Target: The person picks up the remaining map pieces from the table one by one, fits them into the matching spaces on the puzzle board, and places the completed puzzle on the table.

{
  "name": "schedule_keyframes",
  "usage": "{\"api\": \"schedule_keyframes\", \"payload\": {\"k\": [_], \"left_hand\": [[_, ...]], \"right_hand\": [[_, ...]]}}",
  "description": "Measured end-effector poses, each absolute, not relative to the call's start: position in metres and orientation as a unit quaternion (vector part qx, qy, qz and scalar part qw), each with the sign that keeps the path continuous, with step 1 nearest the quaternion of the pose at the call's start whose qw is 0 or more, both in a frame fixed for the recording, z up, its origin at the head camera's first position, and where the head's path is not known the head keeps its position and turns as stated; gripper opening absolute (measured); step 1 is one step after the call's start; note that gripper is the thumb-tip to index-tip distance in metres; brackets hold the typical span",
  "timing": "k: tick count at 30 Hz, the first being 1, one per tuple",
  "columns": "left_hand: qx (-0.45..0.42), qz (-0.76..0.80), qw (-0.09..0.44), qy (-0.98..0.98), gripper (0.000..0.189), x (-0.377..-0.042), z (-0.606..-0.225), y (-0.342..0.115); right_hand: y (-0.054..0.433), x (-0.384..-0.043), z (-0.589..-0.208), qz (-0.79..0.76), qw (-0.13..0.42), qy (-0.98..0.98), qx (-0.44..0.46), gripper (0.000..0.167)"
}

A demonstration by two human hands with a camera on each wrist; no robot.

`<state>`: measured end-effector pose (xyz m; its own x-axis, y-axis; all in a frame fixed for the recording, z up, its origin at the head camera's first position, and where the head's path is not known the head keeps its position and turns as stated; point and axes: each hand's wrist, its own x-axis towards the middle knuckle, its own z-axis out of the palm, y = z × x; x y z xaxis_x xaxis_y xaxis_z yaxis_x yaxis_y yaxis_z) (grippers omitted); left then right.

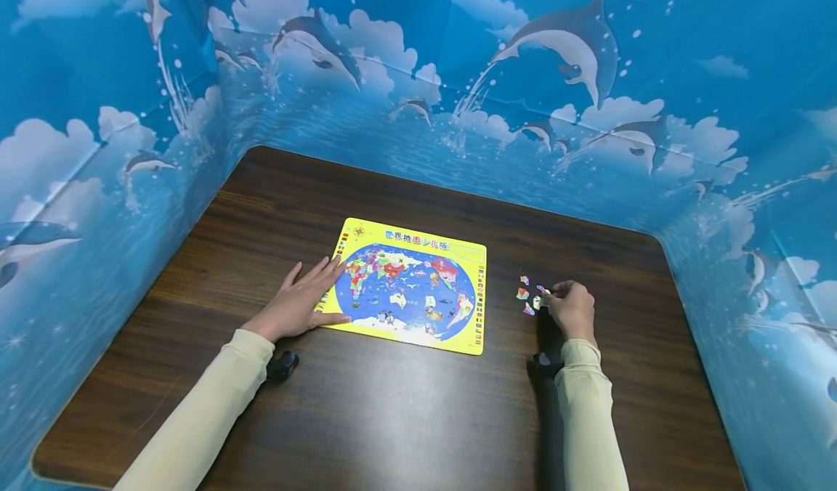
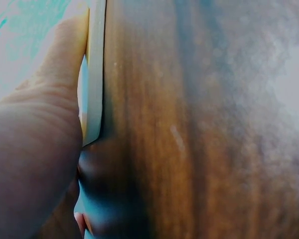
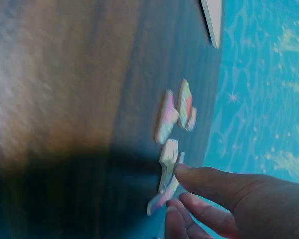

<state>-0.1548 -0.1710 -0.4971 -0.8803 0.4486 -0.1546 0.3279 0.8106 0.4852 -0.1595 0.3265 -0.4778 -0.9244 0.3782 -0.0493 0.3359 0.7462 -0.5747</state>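
A yellow-bordered world map puzzle board point(image 1: 418, 336) with a blue ocean lies flat on the table. My left hand point(image 1: 298, 303) rests on its left edge, fingers spread over the border and thumb along the lower left corner. To the right of the board, my right hand point(image 1: 574, 311) pinches a small pink and purple puzzle piece point(image 3: 162, 198) between thumb and fingers, low over the wood. Right beside it lies a pale puzzle piece point(image 3: 169, 155). Farther out are a pink one point(image 3: 165, 117) and a red and green one point(image 3: 185, 103).
Both hands work over a dark brown wooden table point(image 1: 405, 418). A blue curtain point(image 1: 405, 62) printed with dolphins and clouds surrounds its back and sides. Black wrist devices point(image 1: 282, 367) sit under the cream sleeves point(image 1: 216, 396).
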Motion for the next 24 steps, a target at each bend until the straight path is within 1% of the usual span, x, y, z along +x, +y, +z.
{"api": "schedule_keyframes", "payload": {"k": [7,19,24], "left_hand": [[0.211,0.234,0.132,0.940,0.106,-0.1554,-0.4958,-0.1714],[0.222,0.231,0.125,0.939,0.105,-0.1551,-0.4954,-0.1715],[0.220,0.231,0.126,0.939,0.106,-0.1540,-0.4954,-0.1721]], "right_hand": [[0.3225,-0.1618,-0.4785,0.281,0.048,-0.939,-0.190,0.013],[0.3234,-0.1584,-0.4748,0.294,0.015,-0.931,-0.217,0.019],[0.3232,-0.1578,-0.4718,0.288,0.007,-0.934,-0.213,0.018]]}}
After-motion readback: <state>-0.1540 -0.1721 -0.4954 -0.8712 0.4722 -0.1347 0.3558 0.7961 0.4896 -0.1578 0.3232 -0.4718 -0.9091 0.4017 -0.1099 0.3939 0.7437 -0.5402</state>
